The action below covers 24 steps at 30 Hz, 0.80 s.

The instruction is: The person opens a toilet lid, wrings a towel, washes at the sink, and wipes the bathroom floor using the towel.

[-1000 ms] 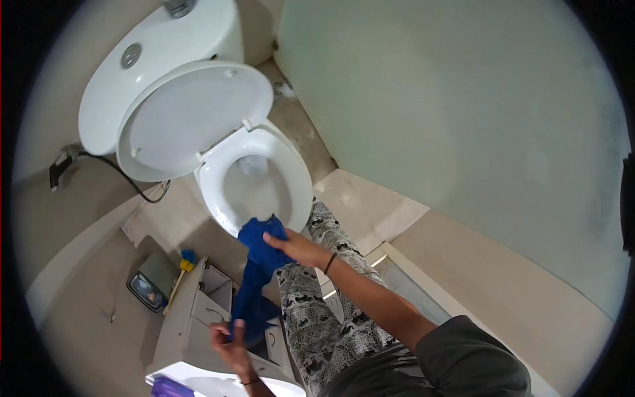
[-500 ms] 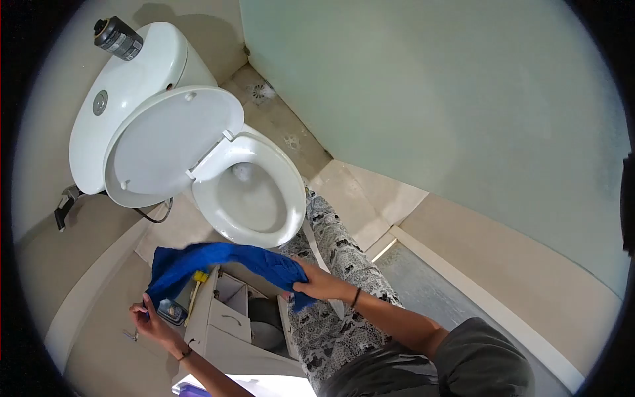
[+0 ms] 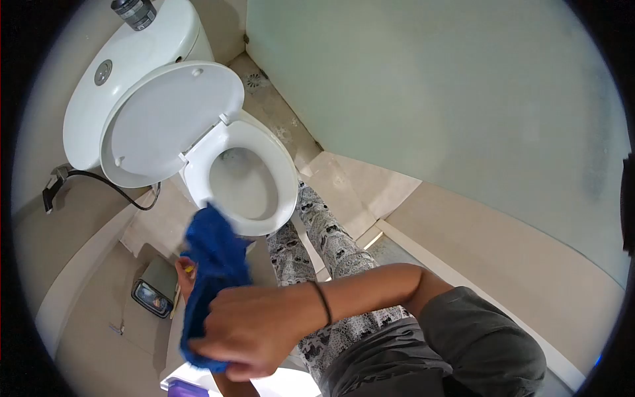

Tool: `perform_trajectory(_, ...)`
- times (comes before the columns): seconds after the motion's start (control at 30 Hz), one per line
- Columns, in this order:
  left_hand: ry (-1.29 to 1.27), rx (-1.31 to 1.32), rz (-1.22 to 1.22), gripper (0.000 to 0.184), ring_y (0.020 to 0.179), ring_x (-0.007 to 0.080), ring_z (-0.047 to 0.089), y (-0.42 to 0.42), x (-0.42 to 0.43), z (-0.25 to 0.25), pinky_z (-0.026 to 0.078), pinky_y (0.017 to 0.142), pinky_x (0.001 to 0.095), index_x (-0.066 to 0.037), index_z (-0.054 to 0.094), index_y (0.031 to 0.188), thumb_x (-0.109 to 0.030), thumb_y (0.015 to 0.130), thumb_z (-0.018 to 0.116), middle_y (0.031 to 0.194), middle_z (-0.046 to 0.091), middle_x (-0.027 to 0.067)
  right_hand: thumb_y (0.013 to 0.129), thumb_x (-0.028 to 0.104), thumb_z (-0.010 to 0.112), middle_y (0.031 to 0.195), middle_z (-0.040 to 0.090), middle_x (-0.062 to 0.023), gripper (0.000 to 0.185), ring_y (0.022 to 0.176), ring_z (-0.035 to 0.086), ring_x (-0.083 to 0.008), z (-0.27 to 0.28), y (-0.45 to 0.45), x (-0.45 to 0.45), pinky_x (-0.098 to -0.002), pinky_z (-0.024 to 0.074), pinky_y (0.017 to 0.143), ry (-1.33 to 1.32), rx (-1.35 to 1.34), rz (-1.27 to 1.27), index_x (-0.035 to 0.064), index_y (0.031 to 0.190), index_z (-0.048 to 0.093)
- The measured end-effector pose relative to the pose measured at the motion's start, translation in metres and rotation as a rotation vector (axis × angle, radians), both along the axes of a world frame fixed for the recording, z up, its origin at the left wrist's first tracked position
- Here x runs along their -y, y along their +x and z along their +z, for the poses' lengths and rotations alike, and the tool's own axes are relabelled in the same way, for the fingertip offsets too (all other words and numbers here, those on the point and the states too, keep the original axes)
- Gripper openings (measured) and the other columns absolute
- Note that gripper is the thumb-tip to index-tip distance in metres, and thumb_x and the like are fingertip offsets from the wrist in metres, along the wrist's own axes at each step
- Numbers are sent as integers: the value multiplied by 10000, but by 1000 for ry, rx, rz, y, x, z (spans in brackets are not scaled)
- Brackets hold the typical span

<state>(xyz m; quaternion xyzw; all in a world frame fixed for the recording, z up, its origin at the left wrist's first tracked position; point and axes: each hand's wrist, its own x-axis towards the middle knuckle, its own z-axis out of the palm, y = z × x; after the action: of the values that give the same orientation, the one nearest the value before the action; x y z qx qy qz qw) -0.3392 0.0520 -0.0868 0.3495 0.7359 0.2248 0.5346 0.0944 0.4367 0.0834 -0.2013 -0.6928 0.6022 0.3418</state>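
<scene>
The right hand (image 3: 254, 324) was curled round a long blue fabric cloth (image 3: 218, 251), seemingly light, limp, best held by its ends. The left hand's (image 3: 186, 279) grip was hidden.

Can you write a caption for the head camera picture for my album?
Right hand gripping a blue cloth, left hand partly hidden behind it, near a white toilet with its lid up.

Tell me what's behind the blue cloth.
Part of the left hand shows past the edge of the blue cloth; the rest, and anything else directly behind, is covered.
</scene>
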Motion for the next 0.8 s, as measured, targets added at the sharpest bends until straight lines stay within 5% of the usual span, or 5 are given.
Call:
perform_trajectory(0.2, -80, 878, 164, 322, 1205, 243, 455, 139, -93, -16, 391, 1039, 337, -26, 444, 1313, -121, 1012, 505, 1302, 457, 92, 745, 220, 650, 690, 661, -219, 328, 729, 674, -412, 52, -48, -20, -466, 543, 669, -77, -12, 348, -82, 867, 611)
perform_trajectory(0.3, -1, 1220, 279, 437, 1377, 297, 439, 364, -368, -73, 367, 1160, 366, -13, 411, 1461, -136, 1043, 429, 1505, 437, 122, 777, 247, 669, 640, 628, -175, 422, 659, 647, -404, 52, -54, -2, -472, 508, 601, 44, -157, 215, -100, 1001, 580)
perform_trajectory(0.47, 331, 693, 455, 366, 1054, 205, 492, 292, -340, 3, 418, 940, 319, -43, 484, 1331, -95, 976, 561, 1149, 506, 84, 841, 233, 741, 559, 522, -74, 192, 389, 473, -204, 71, -29, -27, -355, 338, 390, 55, -80, 389, 106, 886, 604)
perform_trajectory(0.53, 396, 498, 546, 340, 893, 159, 519, 307, -311, 32, 443, 830, 296, -59, 521, 1266, -74, 943, 627, 971, 540, 65, 793, 242, 698, 656, 594, -109, 458, 573, 609, -345, 79, -11, -48, -446, 460, 522, -75, 104, 613, -2, 1152, 555)
perform_trajectory(0.8, 688, -51, -80, 241, 898, 298, 591, 224, -327, 9, 465, 797, 371, 39, 650, 928, -92, 735, 709, 920, 622, 144, 639, 170, 689, 759, 641, -130, 280, 611, 615, -353, 20, 72, -45, -393, 500, 576, 169, 414, -125, 6, 858, 632)
